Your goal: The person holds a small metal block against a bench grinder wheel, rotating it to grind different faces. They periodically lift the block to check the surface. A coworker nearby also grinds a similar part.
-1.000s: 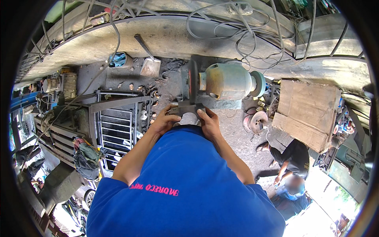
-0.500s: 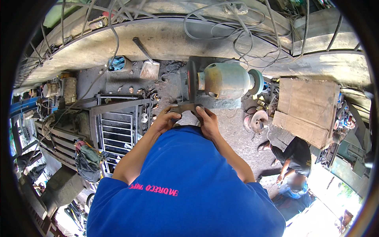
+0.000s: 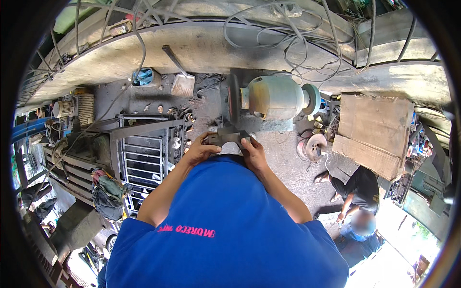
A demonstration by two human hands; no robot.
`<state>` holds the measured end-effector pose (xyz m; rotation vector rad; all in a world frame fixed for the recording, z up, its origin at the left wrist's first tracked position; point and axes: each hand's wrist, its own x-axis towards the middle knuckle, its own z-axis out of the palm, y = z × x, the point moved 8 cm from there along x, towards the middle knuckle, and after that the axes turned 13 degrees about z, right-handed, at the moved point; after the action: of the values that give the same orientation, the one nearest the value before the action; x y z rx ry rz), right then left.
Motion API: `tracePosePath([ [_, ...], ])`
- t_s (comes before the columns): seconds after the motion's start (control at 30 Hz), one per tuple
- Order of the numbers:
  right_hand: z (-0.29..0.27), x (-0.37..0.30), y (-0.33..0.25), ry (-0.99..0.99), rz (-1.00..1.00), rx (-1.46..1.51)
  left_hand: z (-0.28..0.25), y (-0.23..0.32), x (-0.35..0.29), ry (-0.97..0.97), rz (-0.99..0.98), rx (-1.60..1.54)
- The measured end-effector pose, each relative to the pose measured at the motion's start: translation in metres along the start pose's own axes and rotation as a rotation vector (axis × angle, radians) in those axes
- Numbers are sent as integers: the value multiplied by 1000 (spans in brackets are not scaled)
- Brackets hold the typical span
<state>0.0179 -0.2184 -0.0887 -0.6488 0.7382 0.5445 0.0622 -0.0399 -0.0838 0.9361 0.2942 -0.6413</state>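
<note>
Metal block (image 3: pixel 221 138), arch-notched, has tilted; left hand (image 3: pixel 198 150) and right hand (image 3: pixel 255 153) pinch its ends.

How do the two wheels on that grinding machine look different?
The left wheel is dark; the right wheel is pale green. The left wheel looks larger and sits nearer the held metal piece than the right wheel. Both are mounted on the same grinding machine.

Pink-red lettering (image 3: pixel 187 231) stands in one short line on the blue shirt (image 3: pixel 225 259), sloping slightly down to the right. A small pale-yellow mark (image 3: pixel 376 197), too small to read, shows on the dark clothing (image 3: pixel 361 187) of another person (image 3: pixel 366 192). A plate (image 3: pixel 282 114) on the grinder's motor (image 3: pixel 278 93) is illegible.
</note>
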Motion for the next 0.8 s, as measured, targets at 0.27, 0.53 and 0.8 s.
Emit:
tracePosePath([
  [0.27,14,-13,-22,-198,-150,-92,16,20,1,-150,171,315],
  [0.53,12,-22,-35,-257,-213,-90,33,28,2,-208,204,302],
  [0.8,14,-19,-39,-176,-212,-100,25,19,11,-176,171,292],
])
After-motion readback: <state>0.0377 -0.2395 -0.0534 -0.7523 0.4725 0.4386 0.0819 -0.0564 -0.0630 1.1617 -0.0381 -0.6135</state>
